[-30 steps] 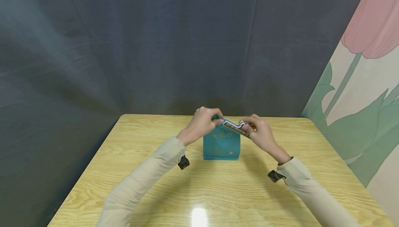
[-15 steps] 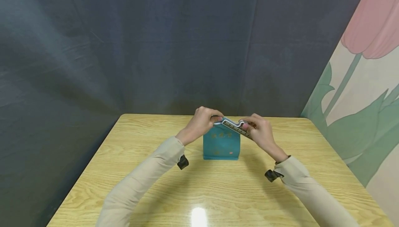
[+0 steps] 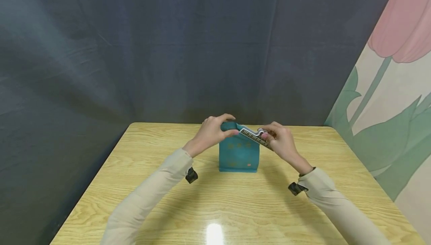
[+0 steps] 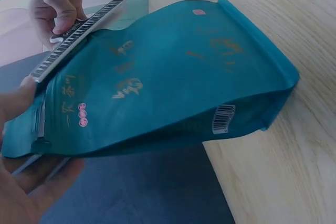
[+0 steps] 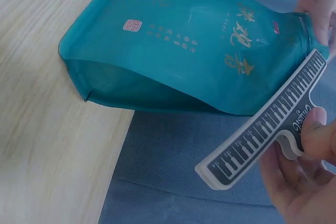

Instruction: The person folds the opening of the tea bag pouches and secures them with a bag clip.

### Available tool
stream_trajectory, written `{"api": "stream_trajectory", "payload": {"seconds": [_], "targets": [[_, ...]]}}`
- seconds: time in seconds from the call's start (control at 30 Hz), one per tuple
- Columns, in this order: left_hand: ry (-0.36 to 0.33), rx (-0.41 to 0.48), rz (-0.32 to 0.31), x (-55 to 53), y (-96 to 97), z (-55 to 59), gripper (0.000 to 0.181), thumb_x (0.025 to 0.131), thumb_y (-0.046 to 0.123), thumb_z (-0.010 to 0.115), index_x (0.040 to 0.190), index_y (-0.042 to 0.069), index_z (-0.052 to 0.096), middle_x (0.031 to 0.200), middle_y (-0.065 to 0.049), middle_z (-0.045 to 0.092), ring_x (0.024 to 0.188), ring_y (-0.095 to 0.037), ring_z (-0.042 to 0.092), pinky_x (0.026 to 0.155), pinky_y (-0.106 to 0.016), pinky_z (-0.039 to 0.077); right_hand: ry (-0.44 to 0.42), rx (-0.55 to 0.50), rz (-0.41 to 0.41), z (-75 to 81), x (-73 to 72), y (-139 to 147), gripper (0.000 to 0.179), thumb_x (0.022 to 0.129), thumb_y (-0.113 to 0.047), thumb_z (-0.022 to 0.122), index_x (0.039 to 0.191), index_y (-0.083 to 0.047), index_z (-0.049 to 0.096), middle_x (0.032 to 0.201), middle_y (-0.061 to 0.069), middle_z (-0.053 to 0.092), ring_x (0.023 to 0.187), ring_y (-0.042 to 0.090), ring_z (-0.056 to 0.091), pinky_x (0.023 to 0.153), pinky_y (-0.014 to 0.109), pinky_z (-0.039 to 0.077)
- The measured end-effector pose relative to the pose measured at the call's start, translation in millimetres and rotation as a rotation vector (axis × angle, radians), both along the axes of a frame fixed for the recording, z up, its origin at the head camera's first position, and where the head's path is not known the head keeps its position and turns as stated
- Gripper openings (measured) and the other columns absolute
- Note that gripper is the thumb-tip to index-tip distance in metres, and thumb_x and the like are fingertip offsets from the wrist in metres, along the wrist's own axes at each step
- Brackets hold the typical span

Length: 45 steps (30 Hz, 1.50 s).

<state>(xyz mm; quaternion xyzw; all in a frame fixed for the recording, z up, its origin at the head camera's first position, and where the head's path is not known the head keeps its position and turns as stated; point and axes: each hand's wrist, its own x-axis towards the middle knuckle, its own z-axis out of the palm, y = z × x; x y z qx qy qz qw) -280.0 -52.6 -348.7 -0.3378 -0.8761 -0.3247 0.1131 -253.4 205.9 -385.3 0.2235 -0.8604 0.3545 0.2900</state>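
A teal packaging bag (image 3: 239,155) with gold characters stands on the table. My left hand (image 3: 210,132) is at its top left, thumb in front and fingers behind, with the bag's top between them. In the left wrist view, the thumb (image 4: 18,98) touches the bag beside the end of a clip. My right hand (image 3: 283,142) pinches this long clip (image 5: 262,124), printed with piano keys, by its curved handle. The clip slants across the bag's top right, its upper end at the top edge and its lower end beyond the bag's side. How far its jaws part is hidden.
The wood-grain table (image 3: 161,207) extends around the bag. Behind it hangs a dark curtain (image 3: 188,50). A wall painted with a tulip (image 3: 404,20) borders the right side. Black wrist straps (image 3: 192,175) sit at both cuffs.
My left hand has shifted left, and its thumb and index finger have spread apart, exposing more of the bag's top. The right hand and clip have barely moved.
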Motion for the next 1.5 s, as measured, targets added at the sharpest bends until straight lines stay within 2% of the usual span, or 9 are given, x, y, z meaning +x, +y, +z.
{"api": "stream_trajectory", "payload": {"seconds": [0.17, 0.27, 0.4, 0.63, 0.83, 1.0, 1.07, 1.23, 1.5], "targets": [[0.013, -0.074, 0.0, -1.9, -4.3, -6.5, 0.032, 0.091, 0.034, 0.073, 0.107, 0.007, 0.068, 0.054, 0.005, 0.032, 0.045, -0.006, 0.024, 0.049, -0.023, 0.025, 0.0, -0.007, -0.01, -0.3, 0.5, 0.7, 0.015, 0.082, 0.01, 0.075, 0.093, 0.001, 0.077, 0.077, 0.006, 0.064, 0.06, 0.015, 0.055, 0.052, 0.024, 0.043], [0.063, -0.066, -0.017, -3.0, -4.8, -9.2, 0.023, 0.09, 0.03, 0.074, 0.089, 0.01, 0.064, 0.055, 0.005, 0.028, 0.045, -0.006, 0.021, 0.049, -0.022, 0.023, 0.008, -0.015, -0.014, 0.1, 1.3, -0.3, 0.014, 0.081, 0.01, 0.075, 0.091, 0.001, 0.078, 0.075, 0.005, 0.064, 0.058, 0.015, 0.052, 0.051, 0.024, 0.041], [0.12, -0.043, -0.016, -3.2, -4.7, -9.2, 0.022, 0.088, 0.027, 0.074, 0.082, 0.011, 0.061, 0.053, 0.004, 0.033, 0.044, -0.005, 0.023, 0.048, -0.022, 0.022, 0.027, -0.029, -0.023, -0.1, 1.2, -3.1, 0.012, 0.081, 0.01, 0.076, 0.088, 0.001, 0.078, 0.072, 0.005, 0.063, 0.057, 0.015, 0.048, 0.05, 0.024, 0.039], [0.114, -0.031, -0.003, -4.7, -2.4, -9.2, 0.023, 0.087, 0.024, 0.075, 0.076, 0.012, 0.06, 0.067, 0.003, 0.065, 0.047, -0.002, 0.05, 0.049, -0.021, 0.027, 0.074, -0.054, -0.043, 0.9, -1.5, -8.2, 0.012, 0.078, 0.01, 0.078, 0.086, 0.001, 0.079, 0.069, 0.004, 0.063, 0.056, 0.014, 0.046, 0.051, 0.022, 0.035], [0.077, -0.003, 0.003, -5.3, -2.2, -9.4, 0.02, 0.088, 0.024, 0.075, 0.081, 0.011, 0.061, 0.076, 0.001, 0.072, 0.06, -0.004, 0.064, 0.049, -0.02, 0.032, 0.064, -0.064, -0.046, 2.6, -3.4, -10.5, 0.011, 0.079, 0.008, 0.079, 0.087, 0.0, 0.079, 0.07, 0.005, 0.063, 0.056, 0.014, 0.047, 0.051, 0.023, 0.035], [-0.032, 0.066, -0.007, -4.9, -6.2, -13.8, 0.027, 0.091, 0.024, 0.073, 0.109, 0.007, 0.064, 0.071, -0.002, 0.069, 0.048, -0.007, 0.051, 0.048, -0.023, 0.031, 0.038, -0.063, -0.046, 2.7, -3.7, -9.0, 0.011, 0.08, 0.008, 0.078, 0.088, 0.0, 0.078, 0.073, 0.005, 0.064, 0.057, 0.014, 0.049, 0.051, 0.022, 0.037], [-0.05, 0.091, 0.01, -5.5, -8.2, -16.3, 0.025, 0.091, 0.023, 0.072, 0.108, 0.006, 0.064, 0.068, -0.003, 0.065, 0.046, -0.008, 0.044, 0.048, -0.023, 0.031, 0.032, -0.061, -0.042, 2.8, -3.8, -8.8, 0.011, 0.08, 0.008, 0.078, 0.089, 0.0, 0.078, 0.074, 0.006, 0.064, 0.058, 0.014, 0.051, 0.051, 0.022, 0.038], [0.022, 0.096, 0.067, -8.1, -8.5, -21.6, 0.018, 0.091, 0.022, 0.07, 0.089, 0.007, 0.062, 0.059, 0.001, 0.053, 0.047, -0.008, 0.036, 0.049, -0.023, 0.029, 0.032, -0.066, -0.038, 3.4, -4.3, -9.6, 0.011, 0.081, 0.008, 0.077, 0.089, 0.0, 0.078, 0.074, 0.006, 0.064, 0.058, 0.014, 0.051, 0.051, 0.022, 0.038], [0.116, 0.079, 0.099, -7.5, -5.3, -27.8, 0.018, 0.09, 0.021, 0.071, 0.093, 0.004, 0.064, 0.052, 0.003, 0.044, 0.043, -0.007, 0.029, 0.047, -0.022, 0.025, 0.049, -0.077, -0.05, 4.0, -4.4, -12.7, 0.012, 0.079, 0.009, 0.078, 0.086, -0.001, 0.079, 0.067, 0.004, 0.062, 0.054, 0.014, 0.047, 0.051, 0.024, 0.035]]}}
